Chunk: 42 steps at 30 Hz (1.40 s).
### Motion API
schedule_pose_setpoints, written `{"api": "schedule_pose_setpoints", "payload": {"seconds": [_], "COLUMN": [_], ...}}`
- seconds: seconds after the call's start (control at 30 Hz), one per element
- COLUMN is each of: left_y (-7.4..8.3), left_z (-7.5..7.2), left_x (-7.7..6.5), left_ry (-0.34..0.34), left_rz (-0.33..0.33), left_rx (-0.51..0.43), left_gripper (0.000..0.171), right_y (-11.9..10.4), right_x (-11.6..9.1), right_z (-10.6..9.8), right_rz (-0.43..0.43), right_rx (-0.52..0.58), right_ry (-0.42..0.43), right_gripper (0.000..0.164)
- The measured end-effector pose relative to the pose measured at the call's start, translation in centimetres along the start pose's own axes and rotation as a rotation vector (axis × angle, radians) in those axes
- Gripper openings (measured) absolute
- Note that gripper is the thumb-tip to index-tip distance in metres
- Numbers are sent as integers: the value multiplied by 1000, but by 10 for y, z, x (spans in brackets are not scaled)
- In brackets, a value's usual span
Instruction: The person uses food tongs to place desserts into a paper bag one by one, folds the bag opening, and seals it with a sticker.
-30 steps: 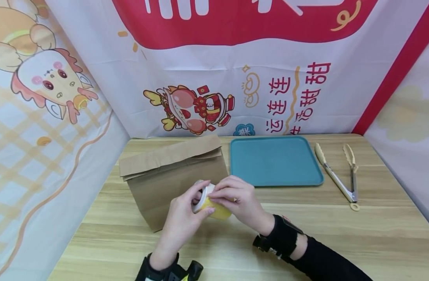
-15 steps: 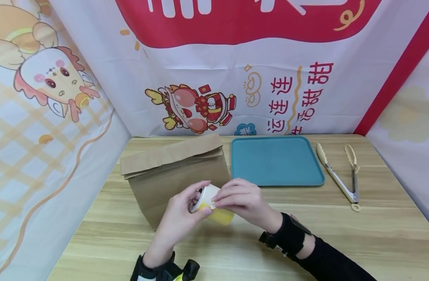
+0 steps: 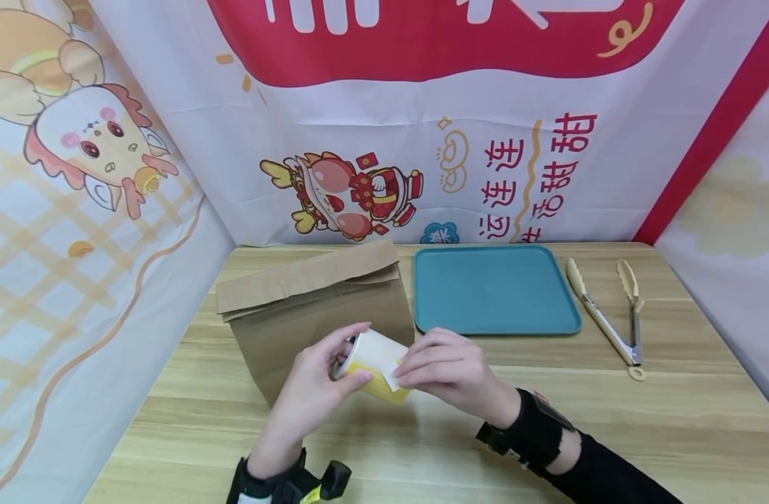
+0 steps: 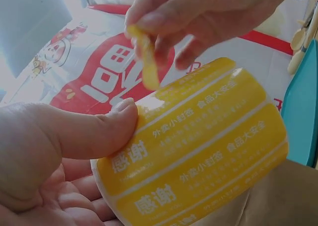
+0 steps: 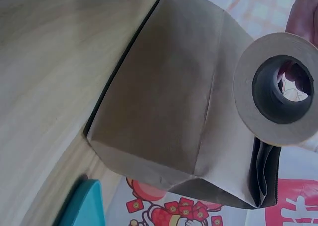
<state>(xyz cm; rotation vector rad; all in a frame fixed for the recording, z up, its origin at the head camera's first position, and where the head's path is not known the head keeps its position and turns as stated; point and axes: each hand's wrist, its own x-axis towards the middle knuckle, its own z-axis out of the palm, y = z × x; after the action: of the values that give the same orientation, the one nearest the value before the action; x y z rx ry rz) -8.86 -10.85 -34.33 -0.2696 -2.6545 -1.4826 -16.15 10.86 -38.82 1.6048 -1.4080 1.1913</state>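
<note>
My left hand (image 3: pixel 309 395) grips a roll of yellow sticker labels (image 3: pixel 375 357) above the table, with its thumb on the printed face and fingers reaching into the core. White printed characters cover the yellow labels in the left wrist view. Between the thumb and fingertips of my right hand (image 3: pixel 450 367) is a small yellow sticker (image 4: pixel 147 59), hanging beside the roll. Its pale side faces the head camera. Behind the roll stands a brown paper bag (image 3: pixel 315 322) with its top folded over. The roll's round end (image 5: pixel 244 89) and hollow core show in the right wrist view.
A teal tray (image 3: pixel 494 290) lies at the back of the wooden table (image 3: pixel 548 434). To its right are tongs (image 3: pixel 611 332) with cream tips, spread apart. Printed cloth panels (image 3: pixel 365 108) stand at the back and sides.
My right hand has moved right and slightly down, drawing the sticker away from the roll's surface. My left hand has shifted a little left, and more of the roll's pale part shows.
</note>
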Motion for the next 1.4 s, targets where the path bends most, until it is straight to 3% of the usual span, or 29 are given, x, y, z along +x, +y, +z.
{"api": "schedule_pose_setpoints", "payload": {"seconds": [0.3, 0.47, 0.6, 0.73, 0.83, 0.97, 1.2, 1.3, 1.4], "left_y": [-9, -20, -29, -37, -46, -58, -77, -85, -91], "left_z": [-12, -23, -34, -49, -63, -90, -137, -146, -146], "left_x": [-4, -14, -28, -45, -58, -75, -90, -88, -82], "left_ry": [43, 77, 109, 106, 95, 69, -43, -6, 87], "left_rz": [4, -28, -20, -55, -84, -192, -491, -565, -614], "left_rx": [58, 125, 183, 250, 331, 448, 593, 629, 681], "left_gripper": [60, 62, 62, 62, 61, 64, 85, 88, 85], "right_y": [-7, -12, -11, -7, -5, 2, 18, 25, 32], "right_x": [3, 5, 5, 4, 6, 12, 20, 23, 27], "right_z": [-9, -10, -10, -9, -7, -3, 6, 8, 10], "right_rz": [3, 75, 248, 485, 646, 779, 876, 951, 1029], "right_rx": [104, 200, 206, 159, 124, 91, 53, 94, 153], "right_ry": [34, 107, 124, 104, 90, 66, 64, 65, 55], "right_gripper": [8, 8, 5, 19, 20, 18, 21, 23, 31]}}
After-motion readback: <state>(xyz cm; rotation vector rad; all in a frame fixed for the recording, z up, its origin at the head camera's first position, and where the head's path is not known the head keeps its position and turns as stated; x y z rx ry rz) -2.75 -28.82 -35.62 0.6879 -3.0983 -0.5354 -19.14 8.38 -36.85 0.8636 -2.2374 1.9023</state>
